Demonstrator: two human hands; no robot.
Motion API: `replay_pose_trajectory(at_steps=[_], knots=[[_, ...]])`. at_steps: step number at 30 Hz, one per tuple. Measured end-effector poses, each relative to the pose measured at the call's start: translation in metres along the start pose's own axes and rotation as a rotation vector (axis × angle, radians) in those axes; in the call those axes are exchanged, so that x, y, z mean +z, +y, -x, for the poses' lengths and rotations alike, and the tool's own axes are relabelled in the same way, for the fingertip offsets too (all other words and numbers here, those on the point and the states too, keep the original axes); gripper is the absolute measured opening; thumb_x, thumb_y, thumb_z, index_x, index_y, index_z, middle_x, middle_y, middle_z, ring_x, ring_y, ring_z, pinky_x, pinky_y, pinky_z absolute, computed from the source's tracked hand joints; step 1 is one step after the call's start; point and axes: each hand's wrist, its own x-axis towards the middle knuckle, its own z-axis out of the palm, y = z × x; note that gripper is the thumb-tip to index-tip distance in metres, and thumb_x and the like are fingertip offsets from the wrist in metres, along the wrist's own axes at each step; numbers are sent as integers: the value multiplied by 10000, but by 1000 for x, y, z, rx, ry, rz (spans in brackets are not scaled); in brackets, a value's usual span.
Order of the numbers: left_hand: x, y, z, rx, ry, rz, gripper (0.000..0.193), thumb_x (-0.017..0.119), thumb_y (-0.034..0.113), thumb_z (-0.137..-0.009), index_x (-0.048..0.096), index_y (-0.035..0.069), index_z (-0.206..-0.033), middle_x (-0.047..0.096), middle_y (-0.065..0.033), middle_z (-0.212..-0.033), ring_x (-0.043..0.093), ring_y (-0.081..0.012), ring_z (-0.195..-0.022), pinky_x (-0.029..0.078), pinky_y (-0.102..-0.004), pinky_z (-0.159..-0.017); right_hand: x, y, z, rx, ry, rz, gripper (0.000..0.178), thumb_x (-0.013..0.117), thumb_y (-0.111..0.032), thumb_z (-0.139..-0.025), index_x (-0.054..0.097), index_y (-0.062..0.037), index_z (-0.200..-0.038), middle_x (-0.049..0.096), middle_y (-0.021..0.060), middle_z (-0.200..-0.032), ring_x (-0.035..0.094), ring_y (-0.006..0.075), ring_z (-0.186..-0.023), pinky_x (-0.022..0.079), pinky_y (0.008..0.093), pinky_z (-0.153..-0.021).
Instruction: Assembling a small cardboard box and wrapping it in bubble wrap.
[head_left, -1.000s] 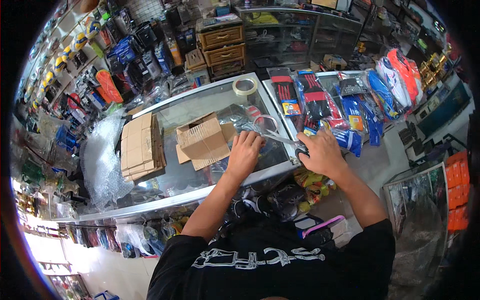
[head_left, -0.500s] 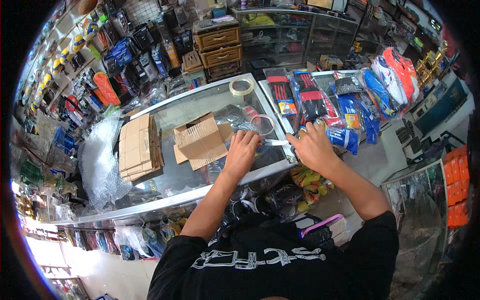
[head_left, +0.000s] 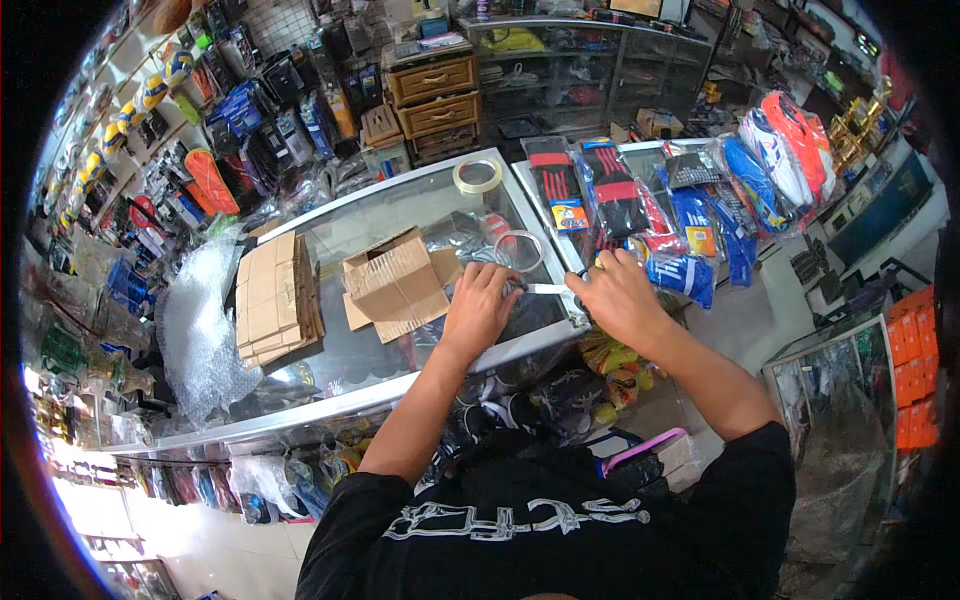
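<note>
Over the right end of the glass counter (head_left: 350,352), my two hands are close together. My right hand (head_left: 622,297) is closed round the dark handles of what looks like a pair of scissors (head_left: 546,289), whose pale blades point toward my left hand. My left hand (head_left: 481,305) is pinched at the blade tips; a small dark bit shows at its fingertips, too small to name. Just beyond lies a narrow clear tape roll (head_left: 541,252). A wider yellowish tape roll (head_left: 478,190) rests farther back. Left of my left hand stands an open cardboard box (head_left: 398,283).
Flattened cardboard (head_left: 268,297) is stacked on the counter's left part, beside bubble wrap (head_left: 200,330). Bagged red-and-black goods (head_left: 620,190) and bagged shoes (head_left: 770,160) cover the adjoining counter at right. A wooden drawer unit (head_left: 437,92) stands behind.
The pale blades looked spread before and now appear as one closed strip. My left fingertips have shifted slightly against their tips. The whole view has drifted a little.
</note>
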Motion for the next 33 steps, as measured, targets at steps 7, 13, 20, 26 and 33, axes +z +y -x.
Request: replay_pose_trajectory(at_steps=[7,13,20,26,33], knots=[[-1,1,0,8,-34,-33,284,815,250,-961,776,120,-1210,681,-97,-1234,591,-350,-1204,489,-492,-1062,6,-1,5,-1,4,-37,129,694,-146,-935,732,-164,-1058,758,74,-782,695,267,-908,459,412,-824],[1,1,0,-11,-72,-66,254,799,266,-974,818,151,-1199,662,-77,-1280,570,-343,-1248,481,-504,-1079,10,-7,6,12,45,-25,109,700,-159,-928,722,-150,-1034,759,76,-779,713,272,-908,479,413,-832],[1,-2,3,9,-15,-68,230,791,225,-972,804,150,-1189,672,-57,-1250,575,-332,-1231,469,-498,-1051,7,-14,8,35,63,-40,85,699,-160,-916,720,-142,-997,757,84,-776,721,284,-914,504,431,-850],[-3,-2,6,-97,176,-61,169,775,160,-975,727,93,-1123,680,-98,-1159,596,-352,-1134,465,-489,-966,10,-24,8,143,61,-228,131,733,-144,-889,719,-102,-1012,757,125,-775,766,334,-839,565,482,-780],[-7,-13,7,-79,276,30,152,742,67,-980,669,30,-1108,662,-157,-1128,601,-407,-1068,482,-507,-951,18,-47,-4,295,2,-488,206,786,-175,-928,709,-62,-1083,769,161,-843,776,408,-828,607,547,-748]])
